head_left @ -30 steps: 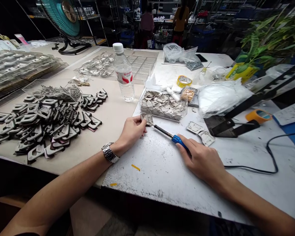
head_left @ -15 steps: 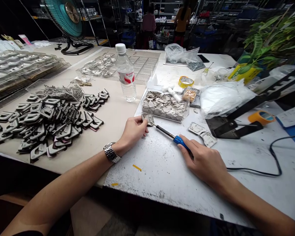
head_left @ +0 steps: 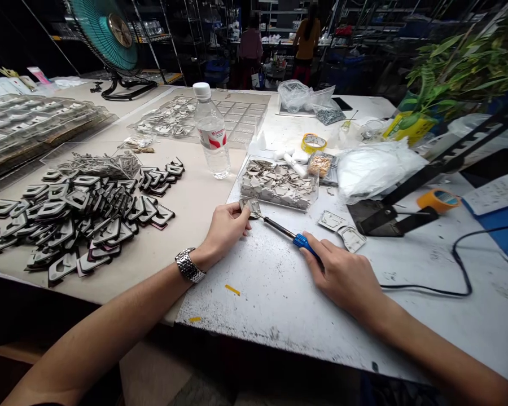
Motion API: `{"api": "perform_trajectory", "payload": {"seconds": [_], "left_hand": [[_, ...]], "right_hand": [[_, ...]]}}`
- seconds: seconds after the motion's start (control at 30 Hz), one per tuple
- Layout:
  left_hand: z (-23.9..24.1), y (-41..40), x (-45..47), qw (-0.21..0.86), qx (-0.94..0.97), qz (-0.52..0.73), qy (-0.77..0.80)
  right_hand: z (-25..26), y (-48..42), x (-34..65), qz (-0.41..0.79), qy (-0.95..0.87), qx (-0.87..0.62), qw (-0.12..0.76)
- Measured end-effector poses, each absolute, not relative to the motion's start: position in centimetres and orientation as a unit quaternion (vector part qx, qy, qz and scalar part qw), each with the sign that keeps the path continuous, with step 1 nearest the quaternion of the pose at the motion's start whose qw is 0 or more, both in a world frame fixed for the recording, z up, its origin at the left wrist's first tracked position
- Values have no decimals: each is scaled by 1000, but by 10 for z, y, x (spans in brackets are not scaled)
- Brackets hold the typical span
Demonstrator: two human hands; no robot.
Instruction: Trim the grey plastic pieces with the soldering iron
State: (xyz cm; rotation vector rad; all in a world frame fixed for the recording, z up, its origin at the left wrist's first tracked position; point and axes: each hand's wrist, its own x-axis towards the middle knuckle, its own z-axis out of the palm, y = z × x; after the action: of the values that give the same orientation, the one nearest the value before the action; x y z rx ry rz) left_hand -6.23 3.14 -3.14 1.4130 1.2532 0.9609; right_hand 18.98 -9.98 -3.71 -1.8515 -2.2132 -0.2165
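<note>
Between its thumb and fingers, my left hand (head_left: 227,228) pinches a small greyish plastic piece (head_left: 249,206) just above the white table. My right hand (head_left: 342,270) is wrapped round the blue handle of a soldering iron (head_left: 301,241), whose cord trails off to the right. The iron's tip points left and meets the right side of the piece, though touching or just short of it I cannot tell. Beyond my left hand stands a clear box (head_left: 311,198) heaped with small grey parts. Two flat whitish plates (head_left: 342,230) lie on the table past the iron.
A large pile of grey-and-black frames (head_left: 80,220) covers the left side. Behind my left hand stands a water bottle (head_left: 211,132). A black metal stand (head_left: 376,217), orange tape (head_left: 438,200) and a white bag (head_left: 376,169) occupy the right. A fan (head_left: 110,45) stands farther back.
The whole view has shifted slightly, so things appear a little farther left. Both hands keep the same hold, with the iron's tip still at the small piece.
</note>
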Motion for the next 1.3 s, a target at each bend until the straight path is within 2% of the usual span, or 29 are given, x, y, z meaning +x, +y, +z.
{"api": "perform_trajectory", "payload": {"seconds": [0.07, 0.17, 0.27, 0.4, 0.53, 0.7, 0.9, 1.07, 1.17, 1.23, 1.3], "left_hand": [[-31, 33, -63, 490, 580, 398, 515], [-28, 35, -66, 491, 579, 397, 516], [-27, 31, -63, 497, 609, 371, 494], [-29, 11, -30, 570, 645, 320, 396], [-30, -9, 26, 549, 733, 269, 298], [-33, 3, 70, 417, 827, 290, 243], [-18, 6, 34, 363, 817, 346, 285], [13, 2, -75, 286, 806, 402, 328], [28, 13, -172, 158, 778, 420, 439], [38, 21, -239, 54, 748, 392, 532], [48, 26, -300, 0, 734, 290, 614]], "right_hand": [[-37, -98, 193, -42, -765, -627, 143], [-26, -96, 200, 60, -761, -601, 237], [-3, -96, 207, 211, -705, -584, 344], [22, -94, 218, 413, -564, -524, 487], [21, -90, 228, 472, -470, -467, 581], [8, -84, 233, 506, -410, -456, 606], [9, -84, 228, 546, -367, -469, 590], [4, -83, 227, 542, -338, -497, 587], [-3, -83, 227, 559, -318, -510, 572], [-8, -83, 226, 566, -318, -505, 569], [-13, -83, 226, 560, -348, -489, 571]]}}
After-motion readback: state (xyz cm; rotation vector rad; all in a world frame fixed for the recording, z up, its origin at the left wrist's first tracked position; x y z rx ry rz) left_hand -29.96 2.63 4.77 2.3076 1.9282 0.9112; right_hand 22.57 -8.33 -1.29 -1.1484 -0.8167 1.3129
